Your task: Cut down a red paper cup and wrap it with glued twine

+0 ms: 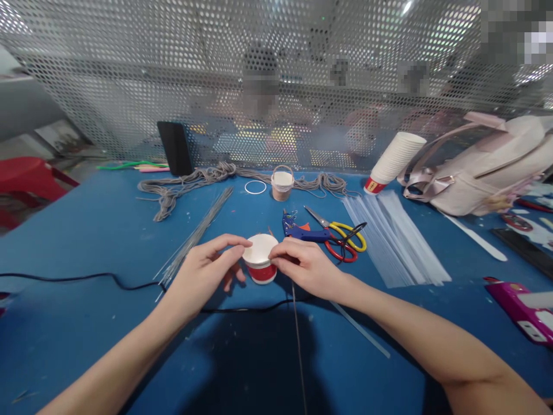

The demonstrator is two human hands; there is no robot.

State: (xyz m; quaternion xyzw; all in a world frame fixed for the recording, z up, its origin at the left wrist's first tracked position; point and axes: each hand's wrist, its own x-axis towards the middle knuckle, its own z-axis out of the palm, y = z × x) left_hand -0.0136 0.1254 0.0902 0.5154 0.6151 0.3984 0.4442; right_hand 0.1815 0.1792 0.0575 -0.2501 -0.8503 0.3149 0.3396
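Between my hands stands a short red-and-white paper cup point(261, 272), upright on the blue table. My left hand point(211, 266) has thumb and forefinger closed at the left side of its rim, the other fingers curled lower down. At the right side of the rim, my right hand point(305, 266) pinches with thumb and forefinger. A thin grey wire point(297, 328) runs from below my right hand toward the near table edge; its upper end is hidden. Just behind the cup lie a blue glue gun point(306, 233) and scissors point(345, 236) with red and yellow handles.
Behind stand a small basket point(282, 189), a white ring point(255, 187), grey yarn point(173, 190) and a phone point(175, 148). Wires point(194, 230) lie left. Translucent strips point(393, 242), stacked cups point(393, 161) and a bag point(492, 161) are right. A black cable point(254, 309) crosses in front.
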